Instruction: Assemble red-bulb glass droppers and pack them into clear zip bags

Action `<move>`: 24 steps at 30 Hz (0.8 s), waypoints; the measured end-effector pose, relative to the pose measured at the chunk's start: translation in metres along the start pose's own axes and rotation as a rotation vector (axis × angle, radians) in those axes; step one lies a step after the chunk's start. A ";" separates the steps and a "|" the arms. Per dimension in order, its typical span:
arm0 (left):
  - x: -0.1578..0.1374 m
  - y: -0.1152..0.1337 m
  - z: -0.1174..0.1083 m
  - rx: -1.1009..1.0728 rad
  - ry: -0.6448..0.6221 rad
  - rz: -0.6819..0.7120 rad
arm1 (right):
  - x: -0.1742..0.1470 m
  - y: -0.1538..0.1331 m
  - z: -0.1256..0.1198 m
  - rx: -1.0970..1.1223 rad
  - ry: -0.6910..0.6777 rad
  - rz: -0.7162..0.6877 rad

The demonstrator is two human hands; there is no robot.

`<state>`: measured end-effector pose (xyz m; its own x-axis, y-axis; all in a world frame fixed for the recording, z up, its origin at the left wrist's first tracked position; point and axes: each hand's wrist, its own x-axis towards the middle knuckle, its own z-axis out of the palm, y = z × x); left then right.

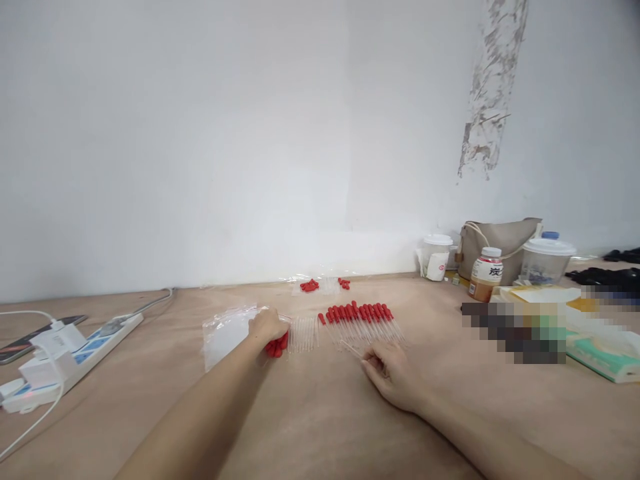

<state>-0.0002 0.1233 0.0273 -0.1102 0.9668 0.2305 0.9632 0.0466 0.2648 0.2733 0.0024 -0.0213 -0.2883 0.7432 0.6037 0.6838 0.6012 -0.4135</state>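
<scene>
My left hand reaches down at a small pile of red rubber bulbs, its fingers curled and partly hidden; what they hold, if anything, does not show. Closed around a thin clear glass tube, my right hand rests low over the table, the tube pointing up and left. Several more clear tubes lie side by side between the hands. Beyond my right hand is a slanted row of droppers, clear tubes with red bulbs on their far ends.
A clear plastic bag lies under and left of my left hand. Farther back, another bag lies with red bulbs near it. A power strip with cables is at left. A cup, bottle and grey bag stand at right.
</scene>
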 end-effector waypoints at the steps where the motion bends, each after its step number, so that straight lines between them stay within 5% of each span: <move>1: 0.000 0.000 0.000 -0.003 0.000 0.000 | 0.000 0.000 0.001 -0.004 -0.004 0.003; 7: -0.011 0.005 -0.008 -0.073 0.102 0.070 | -0.001 0.004 0.004 -0.022 0.026 0.010; 11: -0.045 0.008 -0.017 -0.202 0.140 0.265 | 0.000 0.010 0.004 0.077 0.066 0.047; 16: -0.105 -0.001 -0.008 -0.535 -0.019 0.551 | 0.003 0.004 0.002 0.140 0.008 -0.019; 20: -0.126 -0.007 0.007 -0.749 -0.125 0.542 | 0.008 -0.012 0.001 0.106 -0.114 -0.128; 24: -0.128 -0.006 0.014 -0.840 -0.178 0.496 | 0.011 -0.027 0.008 0.093 -0.101 -0.094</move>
<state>0.0118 0.0025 -0.0171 0.3631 0.8555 0.3693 0.3955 -0.5003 0.7702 0.2468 -0.0029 -0.0087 -0.4167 0.7056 0.5731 0.5870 0.6903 -0.4230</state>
